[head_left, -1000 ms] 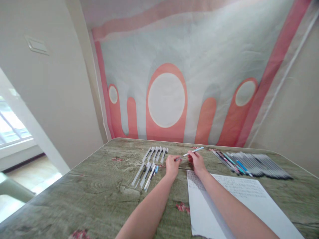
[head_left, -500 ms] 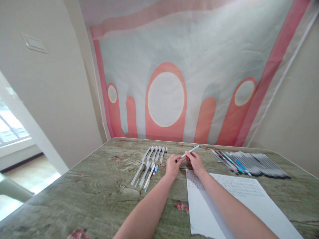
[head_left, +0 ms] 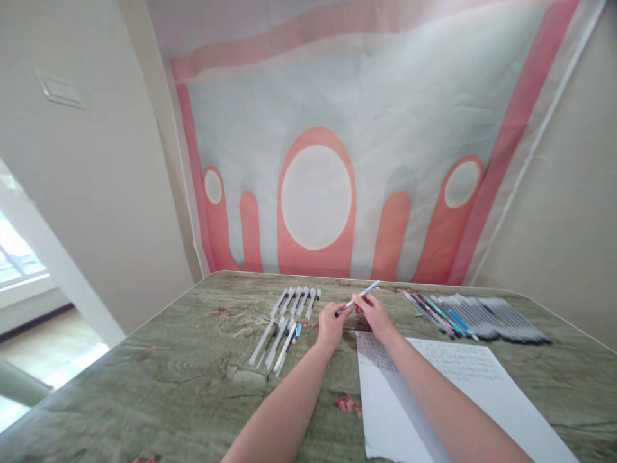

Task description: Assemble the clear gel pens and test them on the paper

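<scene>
A slim pen with a light blue barrel [head_left: 370, 287] is held slantwise above the table, its blue end pointing up and right. My left hand [head_left: 331, 323] pinches its lower, dark-tipped end. Higher up the barrel, the fingers of my right hand [head_left: 373, 314] are closed on the same pen. Left of my hands lie two groups of pen caps: a back row of clear caps [head_left: 295, 302] with dark clips, and a front group of clear caps [head_left: 270, 344] with a white one [head_left: 285, 347] and a blue one [head_left: 297, 332].
Under my right forearm lies a white sheet of paper [head_left: 400, 411] with handwriting on its upper part. To the right, a long row of grey pens [head_left: 496, 316] lies beside several coloured pens [head_left: 446, 315]. The wood-patterned table [head_left: 193, 386] meets a printed cloth [head_left: 315, 260] at the back.
The view has shifted slightly. My right hand has slid a little along the pen toward my left hand. Both hands still grip it, and the things on the table have stayed in place.
</scene>
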Demonstrator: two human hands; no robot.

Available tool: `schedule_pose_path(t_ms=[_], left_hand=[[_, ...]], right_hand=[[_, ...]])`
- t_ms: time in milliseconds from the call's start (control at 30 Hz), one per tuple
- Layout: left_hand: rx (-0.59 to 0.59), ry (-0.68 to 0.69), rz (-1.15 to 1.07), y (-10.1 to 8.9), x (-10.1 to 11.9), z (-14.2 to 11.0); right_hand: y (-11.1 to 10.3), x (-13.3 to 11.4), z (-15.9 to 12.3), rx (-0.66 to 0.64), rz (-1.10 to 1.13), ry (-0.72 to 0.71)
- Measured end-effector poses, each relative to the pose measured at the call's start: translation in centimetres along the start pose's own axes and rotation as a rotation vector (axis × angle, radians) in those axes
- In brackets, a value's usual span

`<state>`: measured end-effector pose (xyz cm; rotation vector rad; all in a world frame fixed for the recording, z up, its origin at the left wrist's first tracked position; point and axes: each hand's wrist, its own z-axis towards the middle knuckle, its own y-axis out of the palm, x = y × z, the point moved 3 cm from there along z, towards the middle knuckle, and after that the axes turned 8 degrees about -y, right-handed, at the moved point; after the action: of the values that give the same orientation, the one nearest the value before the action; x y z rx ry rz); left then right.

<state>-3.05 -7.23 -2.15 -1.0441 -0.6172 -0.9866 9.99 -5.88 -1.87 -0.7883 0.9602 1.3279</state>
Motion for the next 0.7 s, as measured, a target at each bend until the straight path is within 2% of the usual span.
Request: schedule_pose_path(t_ms=[100, 167, 200, 233, 267, 367, 433, 533, 633, 700], left_hand=[[0.029, -0.038, -0.022, 0.3, -0.3, 0.1], [0.039, -0.046, -0.019, 0.4, -0.5, 0.1], [0.039, -0.043, -0.013, 0.5, -0.6, 0.1], [0.038, -0.038, -0.008, 0.6, -0.8, 0.1], [0.033, -0.032, -0.005, 0.6, -0.9, 0.1], [0.025, -0.025, -0.012, 0.7, -1.1, 0.1], [0.008, -0.022, -0.016, 0.8, -1.1, 0.2], [-0.019, -0.041, -0.036, 1.1, -1.2, 0.3], [-0.032, -0.135, -0.100, 1.3, -1.7, 0.4], [-0.053, -0.181, -0.126, 1.5, -2.0, 0.4]], right_hand=[[-1.5, -0.4, 1.2, 0.112, -0.030, -0.008], [-3.4, -0.9, 2.1, 0.251, -0.123, -0.059], [-4.3, -1.3, 2.5, 0.272, -0.199, -0.104], [-5.1, -1.7, 2.9, 0.237, -0.292, -0.148], [-5.8, -2.1, 3.2, 0.150, -0.391, -0.184], [-6.5, -3.1, 3.4, -0.261, -0.663, -0.245], [-6.5, -3.5, 3.1, -0.445, -0.825, -0.247], [-6.4, -3.8, 2.6, -0.505, -1.029, -0.158], [-7.0, -3.4, 2.5, -0.487, -1.133, 0.020], [-8.1, -3.0, 2.5, -0.445, -1.187, 0.113]])
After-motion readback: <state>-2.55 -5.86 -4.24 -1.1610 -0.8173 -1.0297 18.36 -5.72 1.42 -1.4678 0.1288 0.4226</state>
